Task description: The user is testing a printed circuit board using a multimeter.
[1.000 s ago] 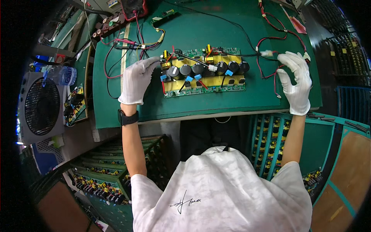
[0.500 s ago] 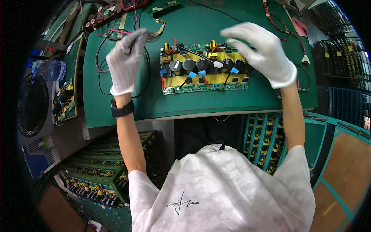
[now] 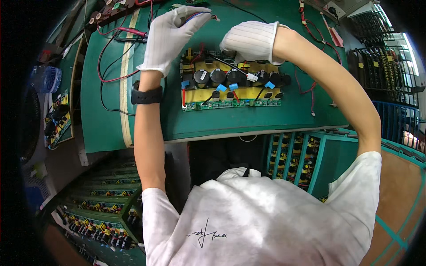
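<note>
A long green circuit board (image 3: 213, 105) lies on the green-topped bench, with several black round capacitors (image 3: 218, 76), yellow strips and small blue tags (image 3: 270, 85) on it. Beyond its far left corner, my left hand (image 3: 166, 40), in a white glove, pinches a thin multi-coloured wire lead (image 3: 198, 15) with a small plug at its end. My right hand (image 3: 250, 42), gloved too, is over the board's far edge with its fingers curled in; whatever lies between them is hidden. A white connector (image 3: 252, 77) on a black cable rests across the capacitors.
Red and black test leads (image 3: 133, 33) lie at the left, beside a pale strip (image 3: 125, 88). Red cables (image 3: 313, 95) trail at the right. Racks filled with boards (image 3: 102, 206) stand below the bench at left and right. A fan (image 3: 29, 124) is at the far left.
My left hand has moved up and right and now holds the wire lead. My right hand has swung left and down to the board's far edge, its fingers closing. The view has shifted slightly.
</note>
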Tool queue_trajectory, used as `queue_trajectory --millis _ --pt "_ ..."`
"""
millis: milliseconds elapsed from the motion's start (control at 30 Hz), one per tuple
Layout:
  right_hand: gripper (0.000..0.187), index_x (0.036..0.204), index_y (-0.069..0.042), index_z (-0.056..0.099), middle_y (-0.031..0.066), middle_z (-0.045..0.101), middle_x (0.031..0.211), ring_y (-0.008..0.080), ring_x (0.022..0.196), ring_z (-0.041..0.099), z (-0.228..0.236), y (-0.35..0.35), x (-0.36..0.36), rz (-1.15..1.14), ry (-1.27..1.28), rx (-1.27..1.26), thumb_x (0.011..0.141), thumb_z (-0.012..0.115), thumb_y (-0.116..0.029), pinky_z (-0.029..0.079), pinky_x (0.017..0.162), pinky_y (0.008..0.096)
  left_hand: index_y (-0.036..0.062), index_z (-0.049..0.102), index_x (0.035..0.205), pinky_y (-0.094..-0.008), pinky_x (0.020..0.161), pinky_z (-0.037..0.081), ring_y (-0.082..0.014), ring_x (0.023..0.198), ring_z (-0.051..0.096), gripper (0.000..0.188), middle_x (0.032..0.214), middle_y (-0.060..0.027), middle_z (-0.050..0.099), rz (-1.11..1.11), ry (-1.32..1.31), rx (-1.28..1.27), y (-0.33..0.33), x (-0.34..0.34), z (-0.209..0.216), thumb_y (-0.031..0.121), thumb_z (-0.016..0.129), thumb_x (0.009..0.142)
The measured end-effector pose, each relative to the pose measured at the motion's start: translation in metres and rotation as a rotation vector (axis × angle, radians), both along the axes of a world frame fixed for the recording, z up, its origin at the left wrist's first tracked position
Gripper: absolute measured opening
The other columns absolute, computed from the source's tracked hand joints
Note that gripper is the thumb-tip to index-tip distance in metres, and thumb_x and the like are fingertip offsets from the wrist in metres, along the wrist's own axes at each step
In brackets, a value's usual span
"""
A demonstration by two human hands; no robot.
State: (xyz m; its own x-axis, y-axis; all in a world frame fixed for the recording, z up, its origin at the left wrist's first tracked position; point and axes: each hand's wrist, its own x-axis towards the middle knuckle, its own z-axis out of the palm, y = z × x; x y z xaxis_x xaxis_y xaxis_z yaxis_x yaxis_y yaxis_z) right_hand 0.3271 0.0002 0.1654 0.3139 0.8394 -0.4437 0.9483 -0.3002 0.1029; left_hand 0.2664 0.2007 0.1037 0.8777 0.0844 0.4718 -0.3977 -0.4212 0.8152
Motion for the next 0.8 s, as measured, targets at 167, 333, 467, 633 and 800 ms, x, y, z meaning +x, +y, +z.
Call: queue_trajectory --millis 167,333,467,633,800 --pt "0.018 0.096 -0.004 0.072 0.0154 0.073 0.091 0.038 0.092 0.072 -0.003 -0.002 0.002 0.084 -0.006 -0.018 0.086 0.077 -0.019 0.059 0.08 0.0471 -0.0036 0.075 0.111 -0.0233 0.075 0.054 -0.0086 0.085 0.069 0.019 0.094 -0.0049 0.077 -0.131 0.214 -0.316 -0.003 -0.013 0.025 0.01 0.072 0.098" --pt "0.019 0.091 -0.001 0.066 0.018 0.067 0.085 0.043 0.085 0.066 -0.011 -0.01 0.006 0.102 0.054 0.104 0.085 0.075 -0.016 0.054 0.075 0.0493 -0.0038 0.075 0.111 -0.023 0.077 0.055 -0.009 0.086 0.069 0.02 0.096 -0.0048 0.077 -0.16 0.247 -0.331 0.002 -0.013 0.022 0.013 0.072 0.099" --pt "0.018 0.089 -0.001 0.066 0.0178 0.067 0.085 0.0425 0.084 0.066 -0.015 -0.014 0.008 0.104 0.057 0.101 0.085 0.075 -0.016 0.054 0.074 0.0487 -0.0031 0.075 0.111 -0.0227 0.076 0.054 -0.0083 0.086 0.069 0.021 0.095 -0.0041 0.077 -0.163 0.246 -0.29 0.002 -0.015 0.023 0.014 0.072 0.099" --pt "0.017 0.087 0.0 0.066 0.0175 0.066 0.084 0.0417 0.085 0.067 -0.012 -0.016 0.009 0.136 0.058 0.118 0.086 0.074 -0.015 0.054 0.074 0.0482 -0.003 0.075 0.111 -0.0226 0.076 0.053 -0.008 0.085 0.068 0.021 0.095 -0.0036 0.077 -0.158 0.285 -0.292 0.0 -0.015 0.021 0.014 0.072 0.099" --pt "0.015 0.088 -0.001 0.066 0.0174 0.066 0.085 0.0418 0.085 0.067 -0.017 -0.017 0.011 0.116 0.054 0.118 0.085 0.073 -0.014 0.054 0.075 0.0482 -0.0026 0.076 0.112 -0.0227 0.075 0.054 -0.0079 0.085 0.069 0.021 0.095 -0.0036 0.077 -0.155 0.29 -0.277 -0.003 -0.017 0.024 0.014 0.072 0.099"
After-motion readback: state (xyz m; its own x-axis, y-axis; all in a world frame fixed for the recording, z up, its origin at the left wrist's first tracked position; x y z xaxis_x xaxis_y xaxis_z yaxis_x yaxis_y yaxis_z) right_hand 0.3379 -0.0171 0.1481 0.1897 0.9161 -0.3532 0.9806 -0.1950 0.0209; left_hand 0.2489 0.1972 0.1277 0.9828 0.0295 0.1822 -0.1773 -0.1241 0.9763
